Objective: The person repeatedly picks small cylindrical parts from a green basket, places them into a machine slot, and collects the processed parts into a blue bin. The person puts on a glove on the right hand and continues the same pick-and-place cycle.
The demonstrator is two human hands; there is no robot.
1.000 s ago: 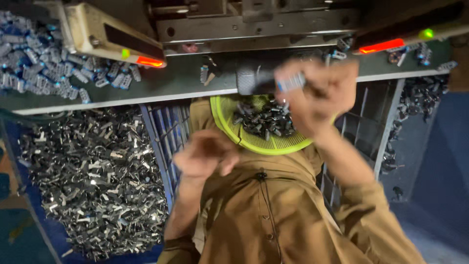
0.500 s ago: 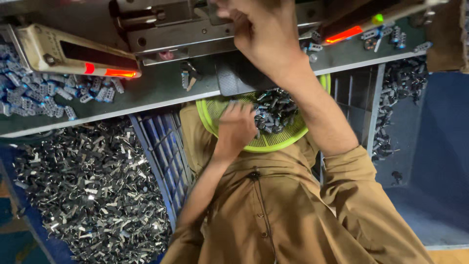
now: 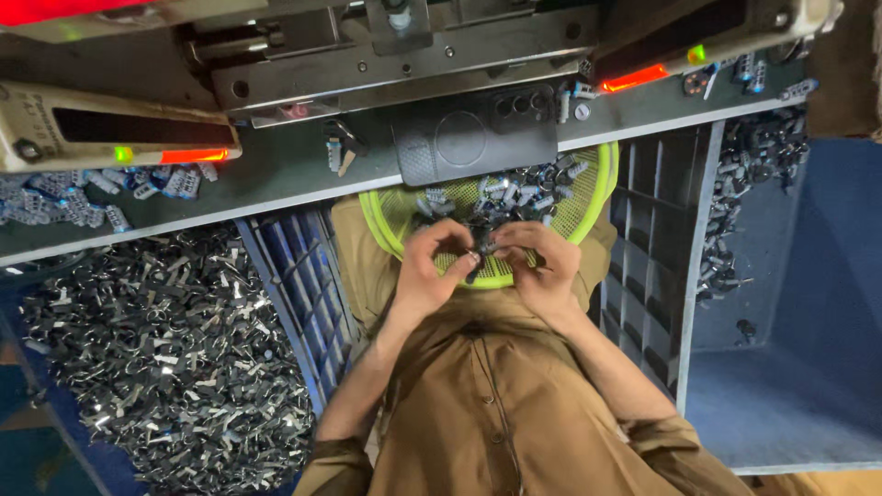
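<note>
Both hands meet over the near rim of a yellow-green mesh basket (image 3: 588, 197) that sits in the person's lap. The left hand (image 3: 430, 266) and the right hand (image 3: 544, 266) have their fingertips pinched together on a small dark metal part (image 3: 478, 255) held between them, just above the basket's near edge. Inside the basket lies a heap of small grey and blue parts (image 3: 505, 197), piled toward its far side. Beyond the basket runs a grey-green workbench (image 3: 276, 184), with a black pad (image 3: 473, 138) directly above the basket and a cream-coloured bar with a red light (image 3: 119, 138) off to the basket's left. A blue crate of shiny metal clips (image 3: 156, 349) stands to the left of the basket, and a second blue crate (image 3: 781, 303) with a few dark pieces stands to its right.
</note>
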